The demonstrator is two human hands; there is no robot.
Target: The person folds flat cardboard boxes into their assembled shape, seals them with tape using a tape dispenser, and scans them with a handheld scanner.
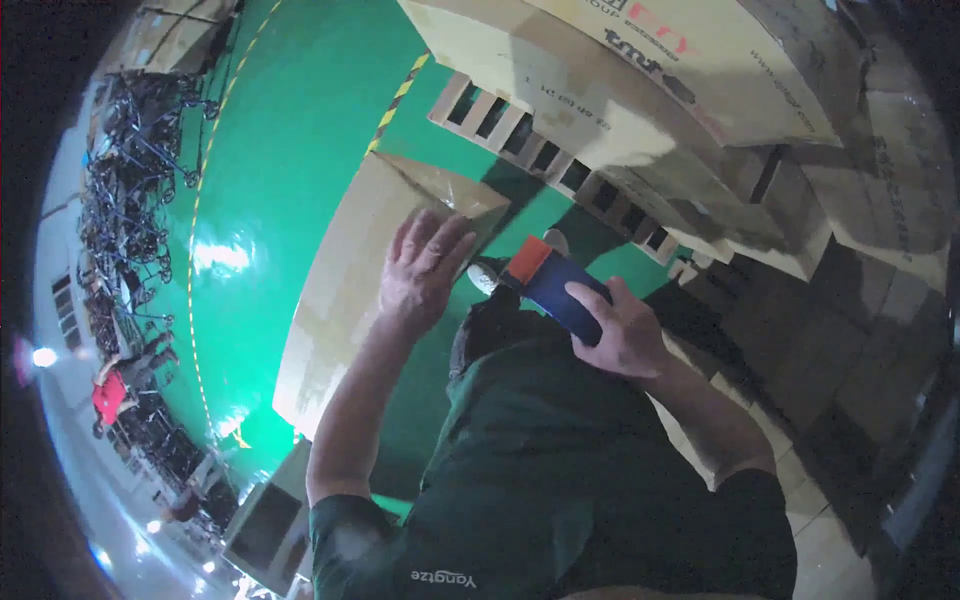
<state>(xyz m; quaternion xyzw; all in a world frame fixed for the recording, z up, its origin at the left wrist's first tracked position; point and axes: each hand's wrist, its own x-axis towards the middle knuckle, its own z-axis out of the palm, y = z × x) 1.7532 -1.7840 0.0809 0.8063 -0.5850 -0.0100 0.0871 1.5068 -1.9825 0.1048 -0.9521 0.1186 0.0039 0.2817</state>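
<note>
Our left hand (pixel 420 285), fingers loosely spread, is over the carton (pixel 340 270) at ten o'clock; our right hand (pixel 632 338) pinches the blue-and-orange block (pixel 563 294) at three. Light palm, firm grip, level wrist serve us.

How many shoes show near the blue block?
2: the left shoe is left of the block's red end, the right shoe just beyond it, partly hidden.

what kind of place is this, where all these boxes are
Probably a warehouse or a factory's packing area: big printed cardboard boxes are stacked up, the glossy green floor has yellow-and-black marking tape, and dark metal frames crowd the far side.
</note>
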